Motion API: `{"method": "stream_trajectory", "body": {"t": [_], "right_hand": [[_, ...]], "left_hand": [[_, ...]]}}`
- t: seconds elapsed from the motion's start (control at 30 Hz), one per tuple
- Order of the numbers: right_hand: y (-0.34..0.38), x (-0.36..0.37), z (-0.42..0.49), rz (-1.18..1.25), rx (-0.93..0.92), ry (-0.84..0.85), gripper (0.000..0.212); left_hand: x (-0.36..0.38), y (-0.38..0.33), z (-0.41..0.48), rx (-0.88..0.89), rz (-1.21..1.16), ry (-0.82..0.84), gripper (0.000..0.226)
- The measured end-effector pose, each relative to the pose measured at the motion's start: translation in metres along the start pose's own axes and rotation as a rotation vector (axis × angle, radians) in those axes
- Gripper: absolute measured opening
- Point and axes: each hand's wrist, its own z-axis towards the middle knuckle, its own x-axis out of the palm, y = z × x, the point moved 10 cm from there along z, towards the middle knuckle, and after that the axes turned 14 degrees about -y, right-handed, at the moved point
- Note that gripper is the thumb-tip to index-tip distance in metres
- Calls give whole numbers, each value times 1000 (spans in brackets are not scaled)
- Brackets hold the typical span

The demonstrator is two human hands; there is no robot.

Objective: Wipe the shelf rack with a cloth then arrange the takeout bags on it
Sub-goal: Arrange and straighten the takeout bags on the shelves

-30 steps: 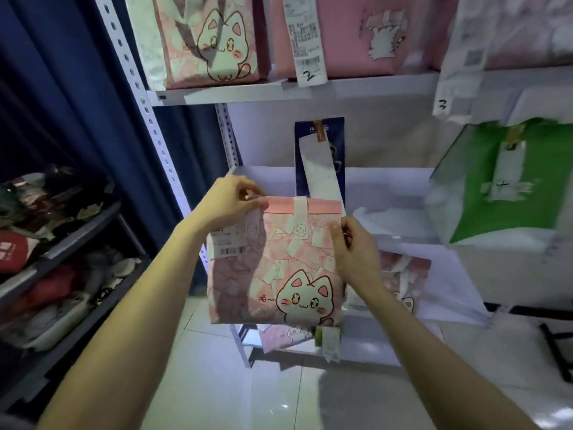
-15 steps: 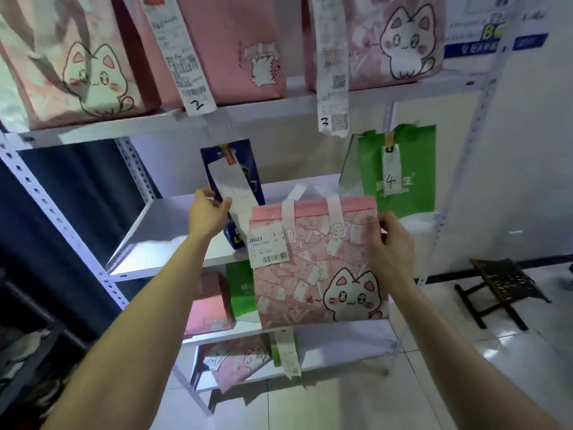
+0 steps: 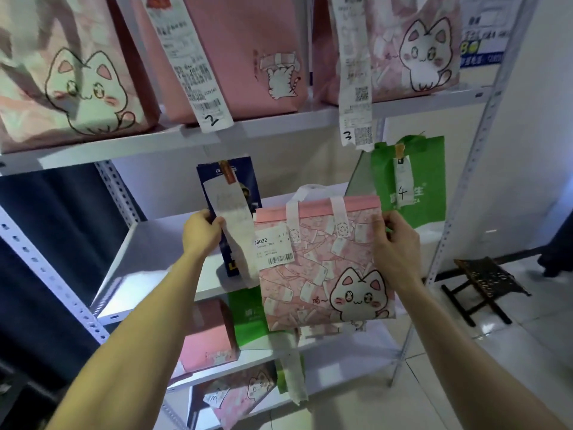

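- The pink takeout bag (image 3: 322, 268) is flat-fronted, printed all over with small white slips and a white cartoon cat at its lower right corner.
- It has a plain pink band along the top, two white strap handles, and a white barcode label reading "J8022" at the upper left.
- It hangs upright in the air in front of the middle shelf (image 3: 148, 259) of the shelf rack. Its bottom edge is lower than the shelf's front lip, and it sits between the dark blue bag (image 3: 246, 181) and the green bag (image 3: 415, 184).
- The right hand (image 3: 398, 246) reaches up and forward. Its grip pinches the bag's upper right edge, thumb in front and fingers behind.
- The left hand (image 3: 201, 234) is stretched out to the blue bag, which stands on the middle shelf. Its grip is curled round that bag's left edge, beside the long white receipt (image 3: 232, 212) clipped to its top.
- The left hand does not touch the pink bag.
- The green bag carries a tag marked "4".
- The upper shelf (image 3: 273, 130) holds three more pink cat bags, with receipts numbered "2" and "3".
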Motion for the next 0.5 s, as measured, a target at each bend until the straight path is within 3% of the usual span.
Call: {"method": "stream_trajectory", "body": {"t": [0.33,0.5], "right_hand": [[64,98,-14,51,-104,54,25],[92,146,-10,159,-100,17,34]], "left_hand": [[-120,123,40,-177,-27,-193,23],[-178,142,29,-268,9,-301,21]]}}
